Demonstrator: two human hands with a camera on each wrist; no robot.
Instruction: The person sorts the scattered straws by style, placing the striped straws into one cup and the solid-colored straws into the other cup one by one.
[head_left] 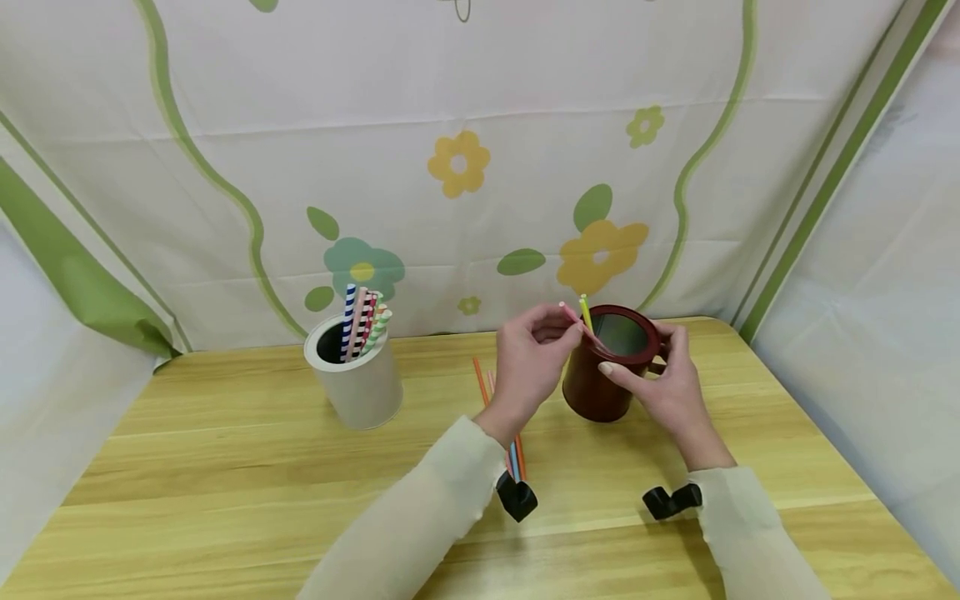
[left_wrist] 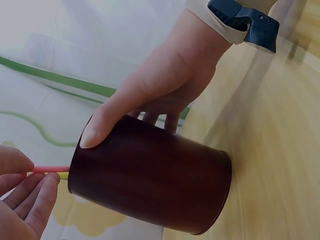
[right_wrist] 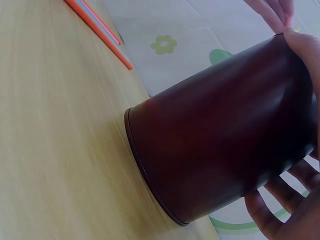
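My left hand (head_left: 534,354) pinches a pink straw (head_left: 568,312) between thumb and fingers, and the straw's lower end reaches inside the dark brown mug (head_left: 597,387). A yellow straw (head_left: 586,312) leans in the same mug against its rim. Around the mug's right side, by the handle, my right hand (head_left: 671,392) grips it, with the thumb at the rim. In the left wrist view the pink straw (left_wrist: 50,169) runs from the left fingertips to the mug's mouth. The right wrist view shows the right fingers (right_wrist: 265,212) behind the mug's wall.
Several plain straws (head_left: 480,379), orange, pink and blue, lie on the wooden table (head_left: 247,467), partly hidden under the left wrist. To the left stands a white canister (head_left: 363,392) holding several striped straws (head_left: 360,325). A flower-patterned curtain (head_left: 420,217) hangs behind the table.
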